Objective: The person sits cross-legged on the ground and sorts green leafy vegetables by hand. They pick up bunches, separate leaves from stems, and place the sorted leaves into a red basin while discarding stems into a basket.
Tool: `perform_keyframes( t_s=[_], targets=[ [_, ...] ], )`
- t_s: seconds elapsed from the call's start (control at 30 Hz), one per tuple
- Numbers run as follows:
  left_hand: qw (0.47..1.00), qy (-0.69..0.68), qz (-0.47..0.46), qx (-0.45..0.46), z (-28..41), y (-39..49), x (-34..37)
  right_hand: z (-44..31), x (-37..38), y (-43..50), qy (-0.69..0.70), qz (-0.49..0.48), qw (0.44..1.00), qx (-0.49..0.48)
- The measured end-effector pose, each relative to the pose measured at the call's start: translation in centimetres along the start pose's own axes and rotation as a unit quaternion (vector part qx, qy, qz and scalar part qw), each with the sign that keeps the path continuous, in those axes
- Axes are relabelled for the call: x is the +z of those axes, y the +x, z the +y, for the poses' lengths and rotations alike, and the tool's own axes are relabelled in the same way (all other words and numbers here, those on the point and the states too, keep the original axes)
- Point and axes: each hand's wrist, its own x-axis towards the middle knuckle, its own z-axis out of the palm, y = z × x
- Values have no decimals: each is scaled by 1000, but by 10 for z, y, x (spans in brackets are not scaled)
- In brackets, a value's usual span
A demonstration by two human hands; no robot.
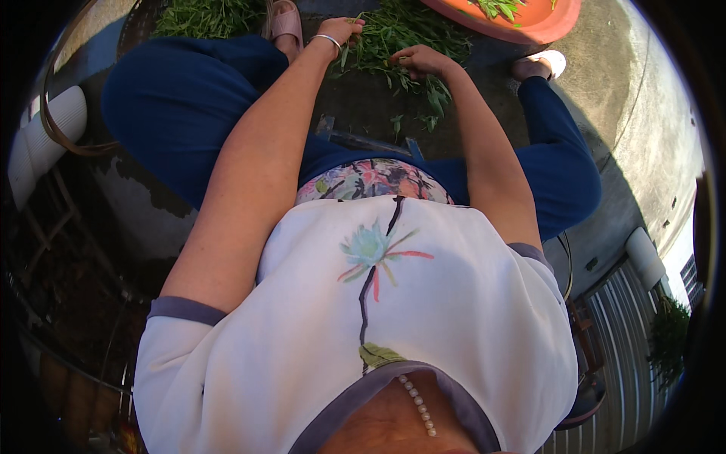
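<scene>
My left hand, with a silver bangle at its wrist, is at the left edge of a pile of leafy green stems on the ground between my feet. Its thumb and fingers pinch a thin green stem. My right hand is at the near right side of the same pile, fingers bent around a bit of greenery. Leafy sprigs hang or lie just below that hand, and a few loose leaves are scattered nearer to me.
An orange-red basin with some green leaves stands at the upper right, near my right foot. Another heap of greens lies at the upper left beside my left foot. White ribbed pipes show at the left, with concrete ground around.
</scene>
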Motion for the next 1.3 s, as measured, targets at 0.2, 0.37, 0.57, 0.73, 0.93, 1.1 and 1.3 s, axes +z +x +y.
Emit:
perform_keyframes(
  t_s=[0.2, 0.37, 0.57, 0.73, 0.93, 1.1, 1.3],
  targets=[
    [996, 22, -76, 38, 27, -4, 15, -42, -28, -31, 93, -13, 991, -96],
    [993, 8, -102, 66, 29, 1, 16, -48, -27, -34, 154, -3, 978, -138],
    [990, -32, -114, 74, 33, 3, 15, -46, -30, -35, 279, 64, 944, -165],
    [990, -2, -103, 94, 39, -7, 20, -45, -28, -26, 211, 72, 964, -147],
    [990, -20, -96, 104, 33, 1, 21, -44, -26, -20, 216, 81, 963, -142],
    [983, -55, -105, 141, 26, 16, 16, -43, -25, -21, 209, 72, 967, -129],
    [980, -76, -130, 132, 26, 20, 12, -49, -22, -25, 215, 102, 958, -159]
  ],
)
